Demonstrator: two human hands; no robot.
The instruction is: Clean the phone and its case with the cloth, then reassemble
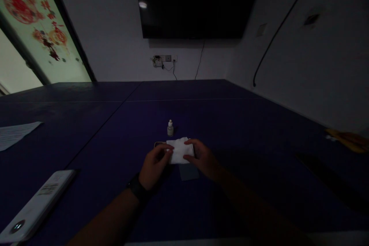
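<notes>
A folded white tissue (179, 151) lies between my hands near the middle of the dark blue table. Its left edge is pinched by my left hand (155, 164), thumb and forefinger close together. My right hand (203, 158) grips the right side, fingers above and thumb below. Under the tissue, a flat blue-grey piece (188, 173) sticks out toward me; what it is I cannot make out. The corner of a dark, light-rimmed object (159, 143) shows behind my left fingers. Just beyond the tissue stands a small dropper bottle (170, 128) with a white cap.
At the left on the table (115, 200) lie a long white device (40, 203) and a printed sheet (19, 133). A dark flat object (319, 173) and a yellow-orange item (348, 140) are at the right. A large screen (198, 4) hangs on the far wall.
</notes>
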